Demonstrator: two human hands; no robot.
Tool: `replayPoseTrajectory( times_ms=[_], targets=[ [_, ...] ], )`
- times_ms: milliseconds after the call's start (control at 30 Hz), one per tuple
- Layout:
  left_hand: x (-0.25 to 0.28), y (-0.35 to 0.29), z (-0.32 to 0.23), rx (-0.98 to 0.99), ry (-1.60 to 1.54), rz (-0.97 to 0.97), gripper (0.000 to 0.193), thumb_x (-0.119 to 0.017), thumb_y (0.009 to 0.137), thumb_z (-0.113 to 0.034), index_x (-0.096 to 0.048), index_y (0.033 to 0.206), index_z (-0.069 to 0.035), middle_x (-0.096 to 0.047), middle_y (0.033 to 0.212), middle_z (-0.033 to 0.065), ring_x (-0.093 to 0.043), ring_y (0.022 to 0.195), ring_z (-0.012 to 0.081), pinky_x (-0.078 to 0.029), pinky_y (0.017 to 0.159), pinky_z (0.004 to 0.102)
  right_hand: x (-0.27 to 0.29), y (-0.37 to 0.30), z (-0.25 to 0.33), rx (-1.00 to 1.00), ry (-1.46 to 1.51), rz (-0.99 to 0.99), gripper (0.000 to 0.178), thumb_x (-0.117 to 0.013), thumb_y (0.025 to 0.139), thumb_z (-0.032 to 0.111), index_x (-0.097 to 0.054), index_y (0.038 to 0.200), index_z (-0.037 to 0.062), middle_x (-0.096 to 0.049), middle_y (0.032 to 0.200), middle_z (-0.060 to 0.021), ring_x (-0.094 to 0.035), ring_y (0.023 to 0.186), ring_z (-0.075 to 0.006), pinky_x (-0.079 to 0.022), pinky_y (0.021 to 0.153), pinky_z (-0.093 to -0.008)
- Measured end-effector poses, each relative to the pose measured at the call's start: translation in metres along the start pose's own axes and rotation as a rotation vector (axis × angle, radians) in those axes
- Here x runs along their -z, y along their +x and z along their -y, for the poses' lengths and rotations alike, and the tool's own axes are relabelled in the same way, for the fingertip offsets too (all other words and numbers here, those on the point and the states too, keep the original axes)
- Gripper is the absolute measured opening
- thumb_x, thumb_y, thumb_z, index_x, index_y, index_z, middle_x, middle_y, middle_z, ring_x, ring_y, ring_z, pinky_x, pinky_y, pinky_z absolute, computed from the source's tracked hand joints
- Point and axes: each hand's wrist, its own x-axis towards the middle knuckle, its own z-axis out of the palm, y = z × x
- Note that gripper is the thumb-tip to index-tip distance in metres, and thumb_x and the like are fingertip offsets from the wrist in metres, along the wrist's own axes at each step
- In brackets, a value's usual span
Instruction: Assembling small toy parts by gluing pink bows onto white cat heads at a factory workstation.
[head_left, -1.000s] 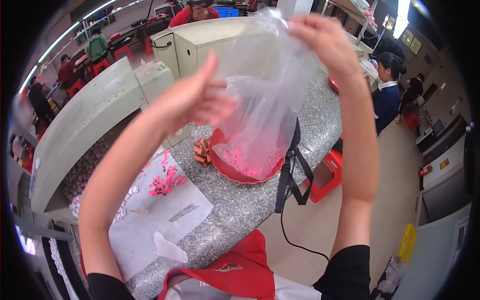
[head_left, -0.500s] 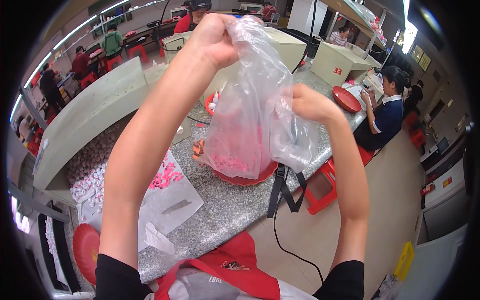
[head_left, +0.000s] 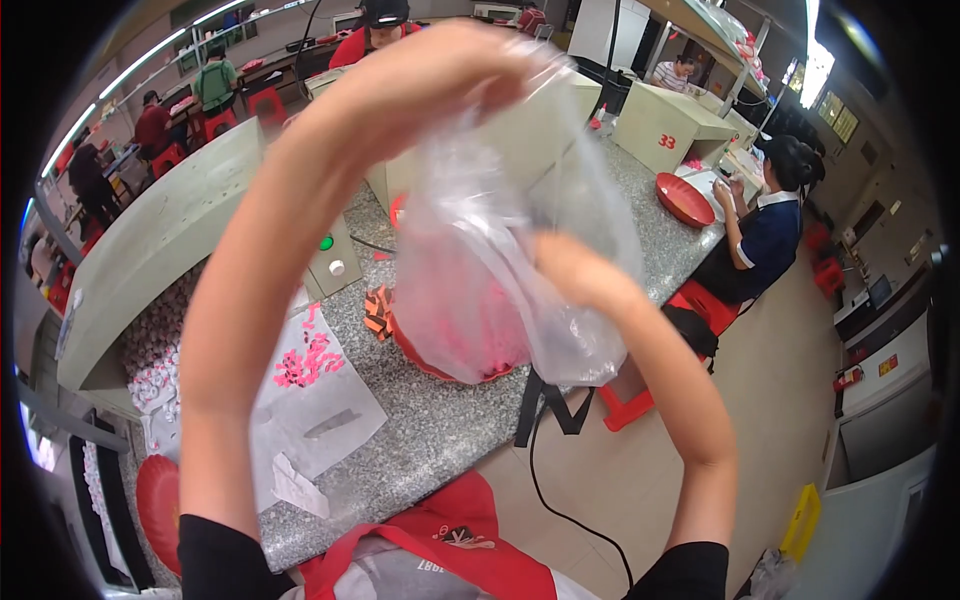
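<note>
Polybag (head_left: 470, 205), pink pieces (head_left: 488, 322) apparently already inside | left hand (head_left: 495, 80) gripping its top; right hand (head_left: 575, 268) blurred, can't tell grip | unbagged pink bits (head_left: 308, 364) on paper sheet (head_left: 345, 392)

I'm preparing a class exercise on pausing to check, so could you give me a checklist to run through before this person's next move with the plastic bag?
1. Left hand holding up the top of the clear plastic bag: ok.
2. Right hand firmly gripping the bag: cannot tell; blur and plastic obscure its fingers.
3. Red scalloped dish beneath the bag's lower part: ok.
4. Bag's bottom resting in the dish: cannot tell.
5. White paper sheet free of loose pink pieces: not ok; a cluster lies on it.
6. Black strap wholly on the speckled table: not ok; it hangs past the edge.
</note>
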Motion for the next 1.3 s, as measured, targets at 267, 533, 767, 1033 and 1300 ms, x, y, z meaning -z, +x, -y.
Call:
replayPoseTrajectory(
  times_ms=[267, 533, 767, 1033, 1300],
  targets=[
    [-0.109, -0.059, 0.015, -0.829, 0.811, -0.103, 0.028, -0.06, 0.055, -0.009, -0.055, 0.083, -0.006, -0.047, 0.079, 0.0094, -0.052, 0.082, 0.025, -0.044, 0.068, 0.0323, -0.091, -0.019, -0.025, 0.217, -0.528, -0.109, 0.042, -0.044, 0.082, 0.016, -0.041, 0.123, 0.0085, -0.039, 0.127, -0.016, -0.038, 0.118, -0.0301, -0.034, 0.096, -0.037],
    [-0.09, -0.121, 0.28, 0.11, 1.032, 0.791, 0.034, -0.054, 0.071, -0.006, -0.056, 0.105, -0.004, -0.056, 0.108, 0.0167, -0.057, 0.094, 0.0312, -0.046, 0.079, 0.0386, -0.058, -0.001, -0.058, 0.123, -0.301, 0.085, 0.044, -0.059, 0.074, 0.027, -0.052, 0.116, 0.0137, -0.053, 0.118, -0.0087, -0.05, 0.109, -0.0186, -0.04, 0.089, -0.0305],
    [-0.129, -0.056, 0.179, 0.521, 0.768, 0.397, 0.035, -0.061, 0.072, -0.016, -0.056, 0.103, 0.0, -0.058, 0.097, 0.0234, -0.057, 0.093, 0.0327, -0.044, 0.079, 0.0409, -0.084, 0.024, -0.095, -0.123, -0.223, -0.034, 0.031, -0.057, 0.077, 0.027, -0.061, 0.102, 0.0091, -0.061, 0.099, -0.0148, -0.057, 0.093, -0.0291, -0.044, 0.08, -0.04],
    [-0.071, -0.085, 0.276, 0.225, 0.245, 0.092, 0.046, -0.057, 0.079, -0.03, -0.049, 0.119, -0.009, -0.051, 0.116, 0.0168, -0.05, 0.107, 0.0223, -0.037, 0.091, 0.0382, -0.016, 0.032, -0.036, -0.127, 0.301, 0.074, 0.025, -0.054, 0.08, 0.021, -0.059, 0.101, 0.0092, -0.062, 0.099, -0.009, -0.059, 0.087, -0.0242, -0.046, 0.078, -0.0338],
    [-0.125, -0.061, 0.258, -0.129, 0.832, -0.368, 0.029, -0.049, 0.077, -0.015, -0.056, 0.103, -0.002, -0.056, 0.095, 0.021, -0.052, 0.093, 0.0358, -0.038, 0.083, 0.0439, -0.056, 0.034, -0.051, -0.031, -0.35, -0.443, 0.024, -0.056, 0.075, 0.017, -0.058, 0.09, -0.0012, -0.057, 0.091, -0.0244, -0.053, 0.089, -0.0403, -0.043, 0.079, -0.0417]
  ],
)
